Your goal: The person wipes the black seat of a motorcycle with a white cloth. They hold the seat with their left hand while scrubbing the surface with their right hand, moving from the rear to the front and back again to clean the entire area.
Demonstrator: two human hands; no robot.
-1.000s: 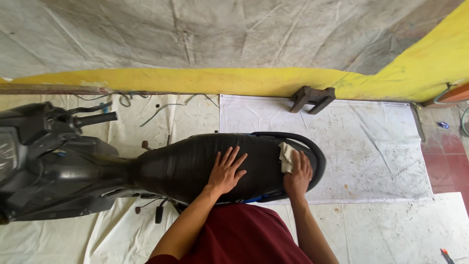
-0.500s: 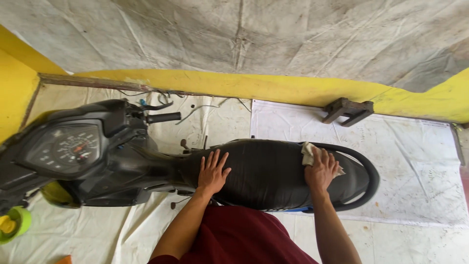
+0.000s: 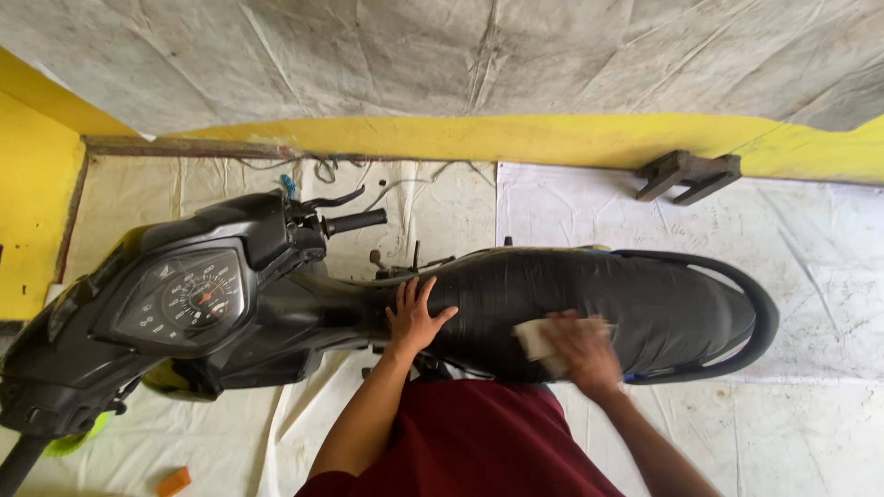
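A black motorbike lies across the view, its long black seat (image 3: 635, 304) in front of me. My left hand (image 3: 414, 317) rests flat on the front end of the seat, fingers spread. My right hand (image 3: 582, 350) presses a small pale cloth (image 3: 532, 339) against the near side of the seat; the hand is blurred. The round speedometer dial (image 3: 189, 299) and the right handlebar grip (image 3: 354, 222) are at the left. A black grab rail (image 3: 750, 304) curves round the seat's rear end.
White sheeting (image 3: 810, 239) covers the floor under the bike. A yellow wall base (image 3: 516, 138) runs along the back, with a dark wooden block (image 3: 689, 175) against it. Loose cables (image 3: 322, 170) lie near the wall. A green object (image 3: 78, 440) and a small orange piece (image 3: 172, 481) sit at lower left.
My right hand has slid the cloth from the seat's rear toward its middle and near side. My left hand has stayed at the front of the seat. The view has shifted.
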